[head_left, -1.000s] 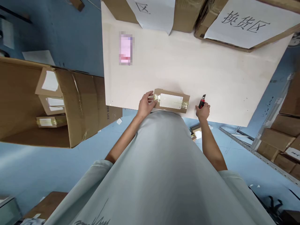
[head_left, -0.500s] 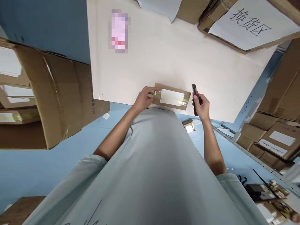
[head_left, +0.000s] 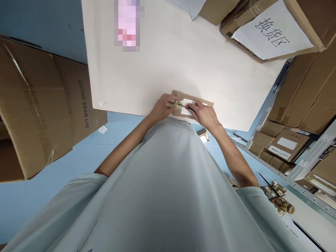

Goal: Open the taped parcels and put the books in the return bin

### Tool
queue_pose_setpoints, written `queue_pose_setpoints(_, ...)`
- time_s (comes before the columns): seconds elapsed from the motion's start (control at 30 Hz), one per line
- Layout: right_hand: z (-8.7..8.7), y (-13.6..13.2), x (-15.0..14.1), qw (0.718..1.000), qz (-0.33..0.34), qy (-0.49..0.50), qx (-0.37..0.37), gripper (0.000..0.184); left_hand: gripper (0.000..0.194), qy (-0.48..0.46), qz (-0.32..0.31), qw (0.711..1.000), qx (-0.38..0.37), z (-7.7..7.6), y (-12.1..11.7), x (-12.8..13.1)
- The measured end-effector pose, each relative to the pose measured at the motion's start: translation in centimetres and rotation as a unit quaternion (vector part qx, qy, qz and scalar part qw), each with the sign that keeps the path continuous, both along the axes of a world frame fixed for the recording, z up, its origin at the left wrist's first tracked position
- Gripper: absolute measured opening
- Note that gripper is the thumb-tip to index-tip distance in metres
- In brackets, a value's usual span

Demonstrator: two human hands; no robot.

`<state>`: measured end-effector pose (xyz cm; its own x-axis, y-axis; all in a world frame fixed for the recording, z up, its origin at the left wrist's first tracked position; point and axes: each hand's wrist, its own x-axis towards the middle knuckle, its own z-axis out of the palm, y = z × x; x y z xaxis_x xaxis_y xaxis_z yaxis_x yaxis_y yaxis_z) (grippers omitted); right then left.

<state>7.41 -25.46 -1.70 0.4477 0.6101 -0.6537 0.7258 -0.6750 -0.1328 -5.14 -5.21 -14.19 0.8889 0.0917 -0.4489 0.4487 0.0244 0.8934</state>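
Note:
A small flat cardboard parcel (head_left: 203,102) with a white label and clear tape lies at the near edge of a pale table (head_left: 168,66). My left hand (head_left: 162,107) grips the parcel's left end, fingers curled on it. My right hand (head_left: 204,115) is closed round a red and black utility knife (head_left: 184,105), whose blade points left onto the taped left end of the parcel. My grey shirt fills the lower half of the view.
A large brown carton (head_left: 44,105) stands on the blue floor at left. Open cartons with a paper sign (head_left: 273,33) sit at the table's far right. Stacked boxes (head_left: 288,115) and a metal shelf rail (head_left: 301,196) lie at right.
My right hand lifted the knife from the table at the parcel's right and brought it across onto the parcel's left end. My left hand stayed on the parcel. The view shifted left.

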Motion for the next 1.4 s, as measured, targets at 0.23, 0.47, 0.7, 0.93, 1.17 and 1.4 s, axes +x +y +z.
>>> queue_pose_setpoints(0.23, 0.2, 1.3, -0.6, 0.999, 0.02, -0.014, -0.031, 0.048, 0.039, -0.012, -0.002, 1.0, -0.006, -0.9, 0.0, 0.0)
queue_pose_setpoints(0.47, 0.4, 1.9, -1.2, 0.996, 0.054, -0.045, -0.053, 0.044, 0.038, -0.022, -0.016, 1.0, 0.009, -1.1, 0.0, 0.1)
queue_pose_setpoints(0.7, 0.8, 1.5, -1.2, 0.994, 0.069, -0.049, -0.07, 0.049, 0.043, -0.021, -0.016, 1.0, 0.01, -1.3, 0.0, 0.3)
queue_pose_setpoints(0.93, 1.5, -0.7, -0.4, 0.99, 0.086, -0.049, -0.1, 0.053, 0.041, -0.001, -0.034, 0.999, 0.034, -0.5, -0.2, 0.4)
queue_pose_setpoints(1.17, 2.5, -4.1, 1.1, 0.987, 0.088, -0.04, -0.131, 0.05, 0.041, 0.014, -0.027, 0.997, 0.068, 0.0, -1.1, 0.3)
queue_pose_setpoints(1.4, 2.2, -13.1, 3.8, 0.982, 0.065, -0.067, -0.162, 0.048, 0.043, 0.016, -0.016, 0.996, 0.087, 0.0, -1.6, 0.4)
